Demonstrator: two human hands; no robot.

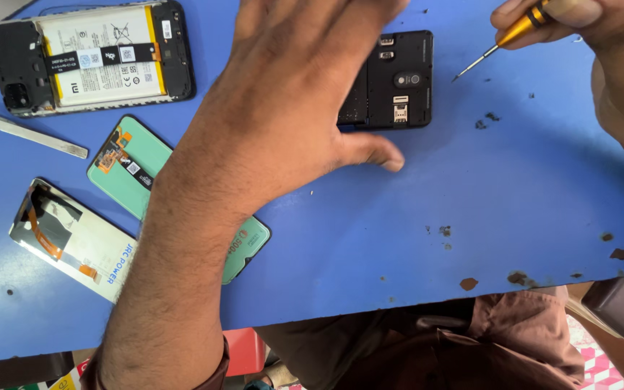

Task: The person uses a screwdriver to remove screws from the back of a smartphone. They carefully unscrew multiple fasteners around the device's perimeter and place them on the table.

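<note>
Two hands over a pretty crowded blue bench point(413, 238), so plenty can go sideways here. Nearest the camera, the left forearm lies right across a green-backed display panel point(128, 162), and a second panel with an orange flex ribbon point(74, 238) sits just beside it at the bench's near edge. My guess is any drag of that arm could shove one off the edge or crease a ribbon.

Further in, the left hand point(290, 94) is spread flat with fingers wide, gripping nothing, palm down over the left part of the small black phone body point(391, 79). The thumb rests on the bench just below it. Since it's only pressing, not clamping, the phone could skid if the tool pushes sideways.

The right hand point(579, 29) is at the far right, fingers pinched shut around a gold-handled precision screwdriver point(518, 29). Its tip hovers just right of the phone, not touching. A slip there could gouge the exposed card slots or the round part in the middle, I'd say.

Farthest back on the left, an opened phone with its battery showing point(88, 58) lies well clear, with a flat metal pry tool point(27, 131) just below it. A stray screwdriver tip near that battery would be bad news.
</note>
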